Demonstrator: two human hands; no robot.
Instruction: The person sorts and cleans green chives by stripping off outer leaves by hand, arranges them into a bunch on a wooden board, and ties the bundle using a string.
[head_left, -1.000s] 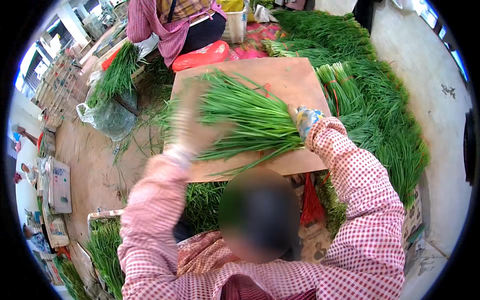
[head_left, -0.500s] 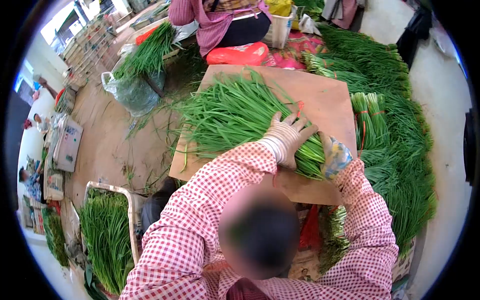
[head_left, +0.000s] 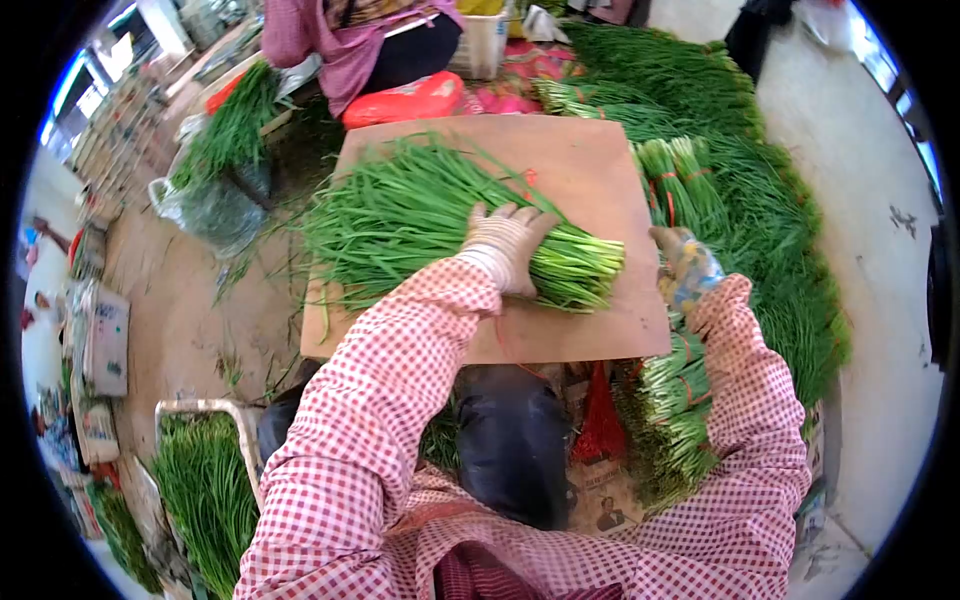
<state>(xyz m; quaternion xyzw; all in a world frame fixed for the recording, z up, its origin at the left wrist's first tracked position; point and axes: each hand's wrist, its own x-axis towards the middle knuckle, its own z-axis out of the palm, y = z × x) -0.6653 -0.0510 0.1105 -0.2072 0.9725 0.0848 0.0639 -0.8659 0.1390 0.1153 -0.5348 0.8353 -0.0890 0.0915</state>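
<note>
A loose bunch of garlic chives (head_left: 390, 215) lies across a brown board (head_left: 590, 160), leaves to the left, pale cut stems to the right. Gloved, my left hand (head_left: 505, 245) is wrapped over the bunch near its stem end, pressing it on the board. A red tie (head_left: 530, 182) shows beyond the bunch, and a red strand hangs on its near side; whether they join underneath is hidden. At the board's right edge, my right hand (head_left: 690, 268), in a patterned glove, is open with nothing visible in it, thumb and fingers apart.
Tied bunches of chives (head_left: 680, 185) and a long green heap (head_left: 790, 260) line the right side. More tied bunches (head_left: 675, 385) lie below the board. A crate of chives (head_left: 205, 480) stands at lower left. Another person (head_left: 365, 50) sits beyond the board, near a plastic bag (head_left: 225, 215).
My right hand has left the stem ends and moved right, off the board's edge. My left hand stays on the bunch. The view has shifted, and my head no longer blocks the lower middle.
</note>
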